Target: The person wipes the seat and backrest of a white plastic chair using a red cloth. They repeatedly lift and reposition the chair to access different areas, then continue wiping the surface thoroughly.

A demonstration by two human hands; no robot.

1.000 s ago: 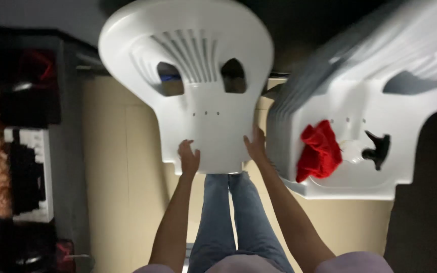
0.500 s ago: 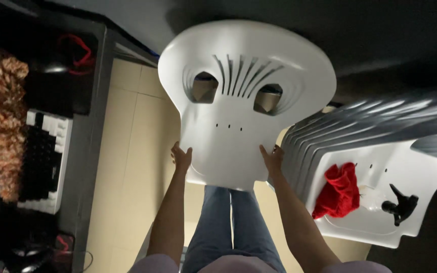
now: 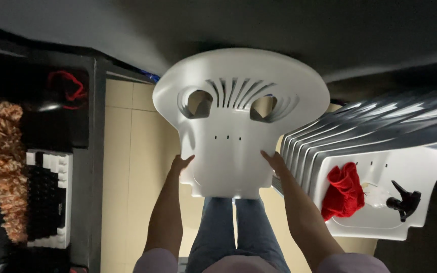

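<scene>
One white moulded plastic chair (image 3: pixel 233 126) was up in front of the camera, above the jeans, with two oval cutouts and a fan of slots in its back. Left hand (image 3: pixel 182 164) and right hand (image 3: pixel 274 161) each gripped a seat edge, fingers wrapped on. To the right sat one stack of matching chairs (image 3: pixel 380 146), holding one red cloth (image 3: pixel 343 189) and one spray bottle (image 3: pixel 395 199).

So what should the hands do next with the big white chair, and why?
Probably swing the white chair toward the stack of chairs on the right. Left hand and right hand grip its seat edges, holding it up off the tiled floor.
</scene>
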